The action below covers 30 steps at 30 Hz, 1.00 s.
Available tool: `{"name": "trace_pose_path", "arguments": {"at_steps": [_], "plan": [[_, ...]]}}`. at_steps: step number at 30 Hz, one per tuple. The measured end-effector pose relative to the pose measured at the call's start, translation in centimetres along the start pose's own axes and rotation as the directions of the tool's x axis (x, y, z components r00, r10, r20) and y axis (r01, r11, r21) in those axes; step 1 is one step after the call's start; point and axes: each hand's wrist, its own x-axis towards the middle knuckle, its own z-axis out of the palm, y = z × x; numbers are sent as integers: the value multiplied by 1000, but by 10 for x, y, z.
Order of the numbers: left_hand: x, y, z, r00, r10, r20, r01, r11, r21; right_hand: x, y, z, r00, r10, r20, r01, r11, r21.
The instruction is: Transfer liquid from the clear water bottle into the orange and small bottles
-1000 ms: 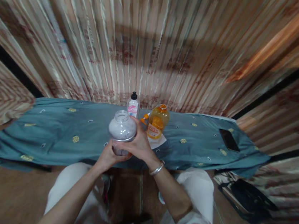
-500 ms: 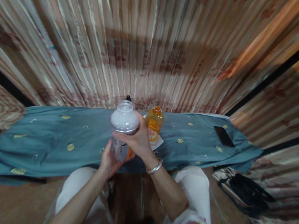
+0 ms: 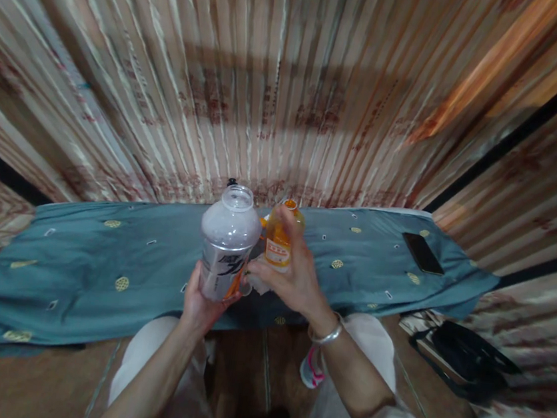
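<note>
In my left hand (image 3: 203,302), the fingers wrap the lower part of a clear plastic bottle (image 3: 231,227) with an uncapped mouth and a grey, black and orange label. The bottle stands nearly upright. My right hand (image 3: 296,271) is open, thumb and fingers apart, just right of it. Behind that hand is an orange bottle (image 3: 278,246), also uncapped, with a white and orange label. Part of its right side is hidden by the fingers, and I cannot tell whether they touch it. A crumpled white tissue (image 3: 261,279) lies below the orange bottle.
A teal patterned cloth (image 3: 153,248) covers the low table. Toward its right end lies a black phone (image 3: 423,253). A small black object (image 3: 232,181) shows behind the clear bottle. Curtains hang at the back, and a black bag (image 3: 473,355) rests on the floor at right.
My right hand has let go of the clear bottle and moved right, in front of the orange bottle. The clear bottle, still in my left hand, now shows more of its label.
</note>
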Motion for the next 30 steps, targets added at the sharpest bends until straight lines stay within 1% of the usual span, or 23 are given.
{"name": "trace_pose_path", "arguments": {"at_steps": [1, 3, 4, 6, 7, 9, 10, 12, 14, 16, 21, 23, 27, 30], "plan": [[0, 2, 0, 1000, 3, 8, -3, 1000, 8, 1, 10, -15, 998, -32, -54, 29, 998, -52], [0, 5, 1, 1000, 18, 3, -18, 1000, 17, 9, 34, -42, 990, -50, -130, 30, 988, -149], [1, 7, 1, 999, 32, -7, -32, 999, 16, 15, 49, -52, 990, -42, -138, 17, 984, -178], [1, 9, 2, 998, 47, -39, -46, 999, 16, 27, 80, -63, 996, 22, -88, -39, 981, -191], [1, 9, 2, 997, 53, -53, -52, 998, 17, 31, 95, -64, 997, 64, -40, -70, 983, -169], [3, 10, 2, 995, 64, -78, -63, 998, 21, 35, 122, -57, 989, 141, 47, -136, 987, -86], [3, 11, 2, 994, 70, -89, -68, 997, 24, 34, 133, -51, 984, 169, 55, -167, 985, -42], [6, 11, 0, 990, 79, -114, -77, 997, 27, 30, 147, -38, 979, 205, 16, -206, 979, 5], [8, 11, -1, 988, 80, -130, -76, 997, 31, 25, 152, -28, 975, 223, -20, -223, 975, 13], [10, 11, -3, 988, 74, -137, -70, 997, 35, 22, 148, -23, 972, 229, -44, -230, 973, -27], [13, 10, -11, 986, 63, -155, -55, 997, 53, 16, 131, -30, 976, 172, -132, -197, 958, -210], [14, 9, -15, 986, 63, -152, -54, 997, 63, 13, 130, -33, 981, 133, -140, -168, 946, -276], [15, 8, -25, 987, 53, -152, -40, 995, 86, 9, 137, -35, 991, 43, -128, -88, 925, -369], [14, 9, -32, 983, 63, -170, -46, 994, 101, 7, 140, -34, 994, 21, -110, -65, 910, -409]]}}
